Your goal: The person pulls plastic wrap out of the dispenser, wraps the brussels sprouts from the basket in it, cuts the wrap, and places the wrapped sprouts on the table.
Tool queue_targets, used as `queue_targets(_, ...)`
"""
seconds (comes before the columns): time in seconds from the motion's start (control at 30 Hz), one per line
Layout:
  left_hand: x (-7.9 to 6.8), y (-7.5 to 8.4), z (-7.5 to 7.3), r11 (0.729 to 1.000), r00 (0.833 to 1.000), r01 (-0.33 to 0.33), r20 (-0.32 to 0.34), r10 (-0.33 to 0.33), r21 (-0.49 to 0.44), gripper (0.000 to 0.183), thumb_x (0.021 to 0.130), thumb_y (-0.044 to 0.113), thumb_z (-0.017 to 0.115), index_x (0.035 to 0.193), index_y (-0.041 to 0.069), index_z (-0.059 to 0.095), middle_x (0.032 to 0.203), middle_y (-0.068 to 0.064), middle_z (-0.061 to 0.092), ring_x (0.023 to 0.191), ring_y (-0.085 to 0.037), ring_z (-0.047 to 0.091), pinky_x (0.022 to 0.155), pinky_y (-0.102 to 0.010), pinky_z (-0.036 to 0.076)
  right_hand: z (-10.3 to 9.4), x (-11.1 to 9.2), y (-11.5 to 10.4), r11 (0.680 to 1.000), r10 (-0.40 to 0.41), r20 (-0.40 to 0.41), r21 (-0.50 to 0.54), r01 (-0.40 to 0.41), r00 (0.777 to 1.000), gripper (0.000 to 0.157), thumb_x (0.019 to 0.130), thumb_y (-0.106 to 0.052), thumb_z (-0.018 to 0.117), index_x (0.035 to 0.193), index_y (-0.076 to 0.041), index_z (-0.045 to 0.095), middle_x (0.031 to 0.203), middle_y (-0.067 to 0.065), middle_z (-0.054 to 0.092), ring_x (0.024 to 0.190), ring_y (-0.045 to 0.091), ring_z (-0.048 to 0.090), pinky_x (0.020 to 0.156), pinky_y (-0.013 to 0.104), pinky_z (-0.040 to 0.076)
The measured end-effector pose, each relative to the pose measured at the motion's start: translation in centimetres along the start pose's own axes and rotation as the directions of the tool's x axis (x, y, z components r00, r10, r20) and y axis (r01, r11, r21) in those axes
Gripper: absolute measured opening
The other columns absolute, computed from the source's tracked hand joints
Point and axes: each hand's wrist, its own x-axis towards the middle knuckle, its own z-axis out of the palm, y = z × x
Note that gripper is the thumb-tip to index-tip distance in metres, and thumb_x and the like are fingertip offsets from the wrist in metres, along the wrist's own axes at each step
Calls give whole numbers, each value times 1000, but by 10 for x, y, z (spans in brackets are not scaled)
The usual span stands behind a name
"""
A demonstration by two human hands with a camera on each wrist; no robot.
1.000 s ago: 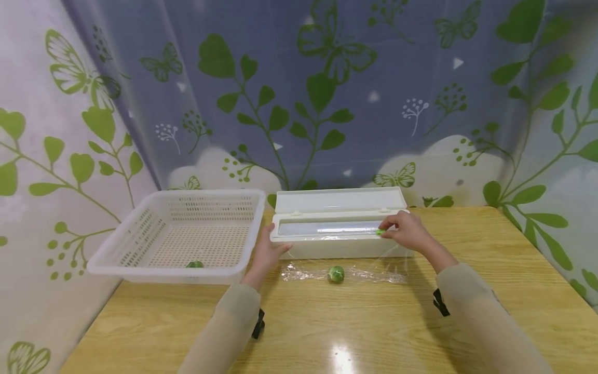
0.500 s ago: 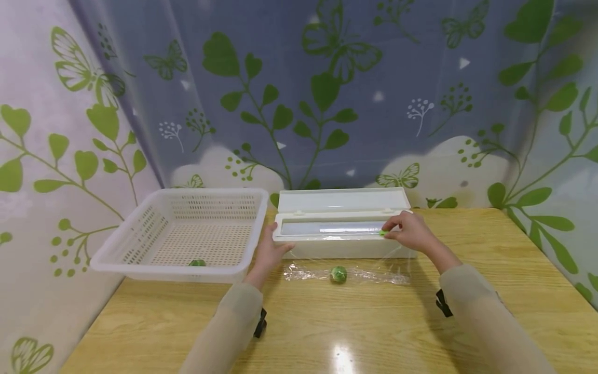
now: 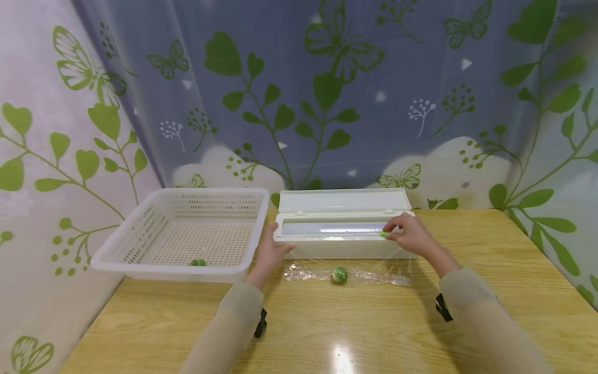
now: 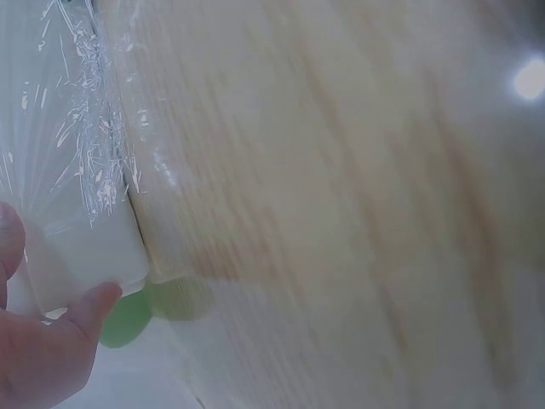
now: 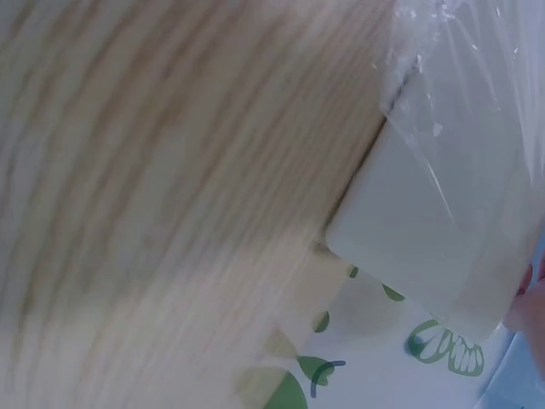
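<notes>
A white cling film dispenser (image 3: 345,250) lies lengthwise on the table with its lid (image 3: 344,200) raised at the back. My left hand (image 3: 269,253) grips its left end; the left wrist view shows the thumb (image 4: 94,307) against the front corner. Near the right end of the opening, my right hand (image 3: 411,236) pinches a small green slide cutter (image 3: 384,234). Clear cling film (image 3: 306,272) hangs over the dispenser's front and spreads crinkled onto the tabletop. On that film, toward its middle, sits a Brussels sprout (image 3: 339,275).
Left of the dispenser stands a white plastic basket (image 3: 173,271), with another green sprout (image 3: 198,263) inside near its front wall. The wooden table (image 3: 374,327) backs onto a curtain (image 3: 261,67) printed with leaves and butterflies.
The head view has shifted slightly, so everything appears a little further right. Both hands keep their places on the dispenser and the green cutter.
</notes>
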Motion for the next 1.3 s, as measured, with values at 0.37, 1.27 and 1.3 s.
queue_targets(0.37, 1, 1, 0, 999, 1000, 20, 14, -21, 25, 71, 77, 11, 67, 134, -1, 26, 135, -24, 30, 124, -36, 27, 101, -45, 22, 1, 0, 0, 998, -56, -30, -14, 56, 998, 10, 76, 1, 65, 85, -3, 67, 79, 4, 61, 77, 22, 50, 70, 41, 42)
queue_targets(1.27, 1, 1, 1, 998, 998, 57, 27, -57, 24, 73, 77, 14, 67, 136, 2, 24, 139, -20, 26, 126, -34, 23, 102, -45, 19, -36, -23, 17, 993, 58, -4, -107, -58, 998, 8, 77, 0, 65, 84, -2, 66, 83, 9, 63, 85, 33, 53, 73, 47, 44)
queue_targets(1.3, 2, 1, 1, 998, 998, 62, 24, -62, 24, 74, 77, 15, 67, 136, 3, 24, 139, -20, 26, 126, -34, 23, 102, -45, 19, -36, -23, 17, 992, 56, -6, -110, -56, 998, 8, 77, 0, 65, 84, -2, 66, 83, 9, 63, 85, 33, 53, 73, 48, 43)
